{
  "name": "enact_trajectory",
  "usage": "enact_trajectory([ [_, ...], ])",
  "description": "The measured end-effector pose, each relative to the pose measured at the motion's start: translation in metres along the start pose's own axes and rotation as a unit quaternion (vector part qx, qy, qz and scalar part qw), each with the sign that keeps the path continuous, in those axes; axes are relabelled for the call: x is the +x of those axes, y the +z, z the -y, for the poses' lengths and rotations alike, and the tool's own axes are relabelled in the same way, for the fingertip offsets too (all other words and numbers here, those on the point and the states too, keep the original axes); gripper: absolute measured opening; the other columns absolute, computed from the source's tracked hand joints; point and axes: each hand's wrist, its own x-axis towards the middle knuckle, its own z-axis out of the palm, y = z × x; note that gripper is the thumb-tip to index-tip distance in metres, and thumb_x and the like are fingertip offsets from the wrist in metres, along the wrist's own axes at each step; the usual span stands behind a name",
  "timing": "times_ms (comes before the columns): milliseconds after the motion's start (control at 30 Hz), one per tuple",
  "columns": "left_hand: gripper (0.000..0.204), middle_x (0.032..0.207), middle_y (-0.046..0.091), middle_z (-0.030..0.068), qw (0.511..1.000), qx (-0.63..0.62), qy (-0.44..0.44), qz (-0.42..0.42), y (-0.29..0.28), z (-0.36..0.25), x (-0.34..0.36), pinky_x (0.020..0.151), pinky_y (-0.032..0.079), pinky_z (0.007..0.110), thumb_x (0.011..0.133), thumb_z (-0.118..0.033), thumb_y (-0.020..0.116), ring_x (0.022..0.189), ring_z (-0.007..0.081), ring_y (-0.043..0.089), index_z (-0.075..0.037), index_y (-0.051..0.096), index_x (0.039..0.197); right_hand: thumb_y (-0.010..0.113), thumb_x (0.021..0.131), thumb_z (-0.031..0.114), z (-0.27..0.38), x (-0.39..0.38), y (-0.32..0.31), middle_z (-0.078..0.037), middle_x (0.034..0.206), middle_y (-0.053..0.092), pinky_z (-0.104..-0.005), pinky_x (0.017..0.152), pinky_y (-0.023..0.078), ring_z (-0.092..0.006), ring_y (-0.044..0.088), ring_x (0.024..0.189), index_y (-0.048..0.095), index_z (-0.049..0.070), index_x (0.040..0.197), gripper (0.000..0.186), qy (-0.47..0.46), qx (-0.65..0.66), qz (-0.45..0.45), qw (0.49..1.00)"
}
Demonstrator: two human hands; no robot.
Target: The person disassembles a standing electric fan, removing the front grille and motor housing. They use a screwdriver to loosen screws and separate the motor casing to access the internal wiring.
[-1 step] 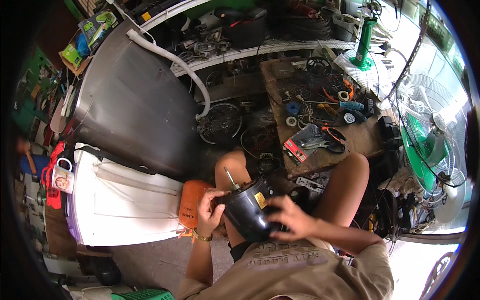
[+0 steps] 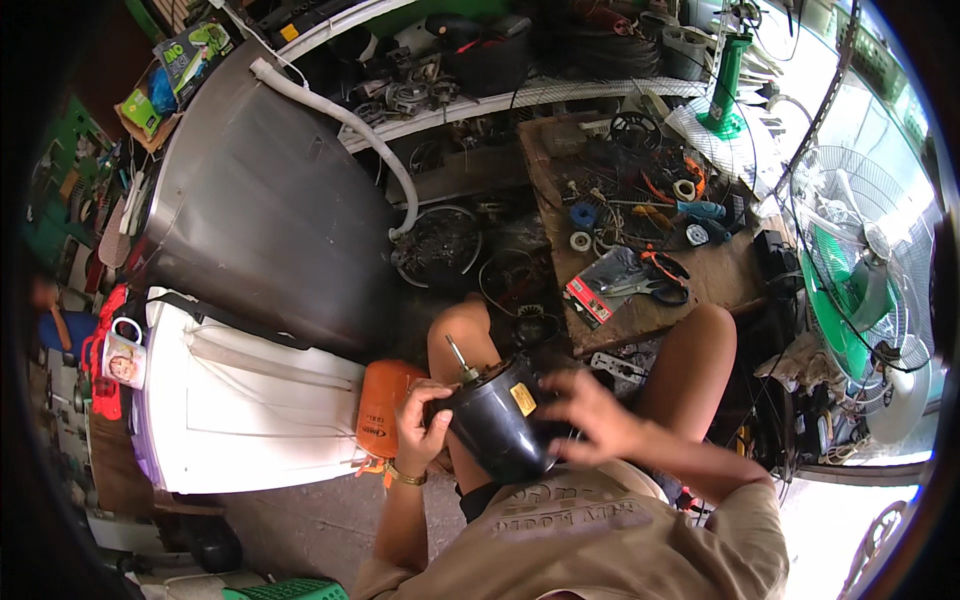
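The housing (image 2: 495, 430), tilted just beside the shirt (image 2: 570, 515), shaft (image 2: 456, 352) pointing away, is best steadied by the left hand (image 2: 424, 428), part-curled around its upper edge, while light contact suits the right hand (image 2: 594, 418), loosely open, apparently empty, touch unclear.

Gap between the knees (image 2: 708, 335) from right hand (image 2: 588, 415) to wooden board (image 2: 725, 277) (scissors (image 2: 657, 283) at its end)
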Motion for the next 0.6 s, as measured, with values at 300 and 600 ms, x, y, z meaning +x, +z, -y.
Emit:
enact_trajectory([
  [300, 0.021, 0.099, 0.068, 0.0115, 0.993, 0.116, 0.027, 0.016, 0.008, -0.011, 0.003, 0.075, 0.046, 0.035, 0.092, -0.020, 0.067, 0.086, 0.0256, 0.059, -0.002, 0.064, 0.103, 0.056, 0.086, 0.014, -0.226, 0.028, -0.213, -0.009, 0.137, 0.054, -0.0559, 0.097, 0.040, -0.0326, 0.049, 0.128, 0.062, 0.013, 0.124, 0.039, 0.470, -0.580, 0.054, 0.663],
  [600, 0.022, 0.101, 0.067, 0.0124, 0.989, 0.141, 0.038, 0.007, -0.001, -0.006, -0.005, 0.080, 0.047, 0.037, 0.094, -0.021, 0.063, 0.088, 0.0278, 0.059, -0.002, 0.064, 0.106, 0.074, 0.080, 0.021, -0.182, 0.012, -0.223, -0.011, 0.107, 0.065, -0.0448, 0.082, 0.052, -0.0334, 0.064, 0.100, 0.066, 0.008, 0.105, 0.030, 0.344, -0.555, -0.028, 0.757],
])
